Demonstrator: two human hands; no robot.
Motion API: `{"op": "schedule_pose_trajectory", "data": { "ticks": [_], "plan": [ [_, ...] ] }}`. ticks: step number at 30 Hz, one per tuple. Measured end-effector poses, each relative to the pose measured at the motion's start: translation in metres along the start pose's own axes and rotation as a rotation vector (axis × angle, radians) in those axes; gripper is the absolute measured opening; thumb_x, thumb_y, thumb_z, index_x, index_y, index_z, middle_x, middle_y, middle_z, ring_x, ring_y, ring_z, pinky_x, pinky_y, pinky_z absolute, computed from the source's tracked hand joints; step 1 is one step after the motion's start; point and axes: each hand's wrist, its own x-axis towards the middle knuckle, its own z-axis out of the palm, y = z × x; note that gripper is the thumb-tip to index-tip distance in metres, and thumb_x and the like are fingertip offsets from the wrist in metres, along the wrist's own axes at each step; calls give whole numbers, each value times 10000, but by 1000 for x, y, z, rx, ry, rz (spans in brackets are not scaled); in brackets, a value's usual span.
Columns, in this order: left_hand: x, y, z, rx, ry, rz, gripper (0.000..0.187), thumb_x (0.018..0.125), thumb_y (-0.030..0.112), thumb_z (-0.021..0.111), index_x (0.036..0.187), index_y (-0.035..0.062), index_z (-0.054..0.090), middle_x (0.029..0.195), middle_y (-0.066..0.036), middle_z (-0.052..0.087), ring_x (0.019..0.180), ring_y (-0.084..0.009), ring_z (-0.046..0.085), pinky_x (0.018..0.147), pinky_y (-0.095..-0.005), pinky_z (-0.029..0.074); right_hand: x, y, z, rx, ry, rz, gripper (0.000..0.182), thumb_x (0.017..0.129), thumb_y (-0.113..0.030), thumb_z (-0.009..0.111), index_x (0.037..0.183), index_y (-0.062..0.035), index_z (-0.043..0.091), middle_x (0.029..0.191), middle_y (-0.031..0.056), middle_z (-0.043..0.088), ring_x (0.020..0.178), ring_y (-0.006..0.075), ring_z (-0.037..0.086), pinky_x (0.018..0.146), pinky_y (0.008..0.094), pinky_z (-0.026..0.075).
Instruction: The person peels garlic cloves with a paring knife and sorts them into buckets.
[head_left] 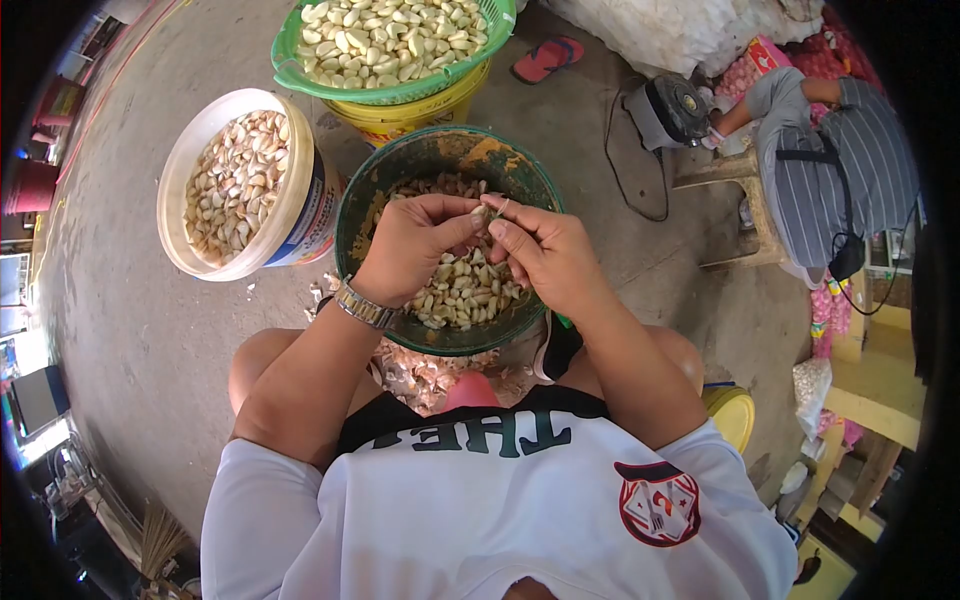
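Observation:
Over a dark green tub (352, 215) my two hands meet, fingertips pinched around a garlic clove (487, 214). My left hand (415, 240), with a metal watch (364, 303) on its wrist, grips the clove from the left. From the right, my right hand (553, 250) pinches it too, and a thin strip of skin stands up by the fingers. Below them in the tub lie peeled garlic cloves (460, 298) near me, and unpeeled ones (440, 185) at the far side. My hands hide part of the heap.
A white bucket (172, 225) of unpeeled cloves stands at the left. Behind the tub, a green basket (285, 75) of peeled cloves rests on a yellow bucket (440, 103). Garlic skins (420, 375) litter the floor. Another person (840, 150) sits at the right near a pink slipper (547, 60).

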Motion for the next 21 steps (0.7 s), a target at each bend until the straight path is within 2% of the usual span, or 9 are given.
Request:
{"op": "schedule_pose_trajectory", "data": {
  "ticks": [1,6,10,12,16,18,21],
  "plan": [
    [0,0,1,29,8,19,197,788,78,565,950,-35,570,811,-56,596,662,-84,538,608,-192,442,0,0,0,-51,6,-50,300,841,-155,502,1110,-21,509,632,31,530,467,50,426,414,182,353],
    [-3,1,8,54,21,93,216,796,77,555,984,-32,557,830,-49,592,660,-82,527,614,-193,439,-1,-10,-4,495,-6,278,286,846,-213,494,1037,-5,538,618,33,509,472,70,428,399,189,350],
    [0,-8,2,-288,-77,26,204,801,79,548,986,-9,544,852,-47,580,724,-94,532,655,-209,438,-3,-11,-5,765,-25,360,275,845,-242,494,982,-11,552,616,29,503,452,65,418,385,177,335],
    [2,-9,2,-507,-126,-14,190,806,82,542,979,3,539,865,-46,574,749,-101,533,672,-218,435,-4,-10,-2,593,20,275,275,845,-238,495,990,-11,550,618,28,503,446,61,413,385,174,335],
    [2,-12,2,-325,-130,4,168,816,88,524,969,20,538,883,-38,571,762,-113,537,677,-226,431,-5,-7,5,353,29,146,271,843,-238,499,978,-9,553,621,28,503,446,60,414,386,174,340],
    [2,-10,-1,-308,-160,-29,192,820,87,515,1001,25,532,897,-34,569,772,-118,538,691,-236,432,-4,-6,2,455,42,189,275,843,-238,501,987,-9,548,625,27,504,450,61,417,390,177,345],
    [4,-11,-3,-432,-50,-73,227,823,93,510,1041,31,523,898,-38,570,790,-125,536,703,-248,438,-3,-6,-3,573,55,230,293,843,-242,502,1017,-9,533,633,27,504,460,62,423,400,181,352]
  ]
}}
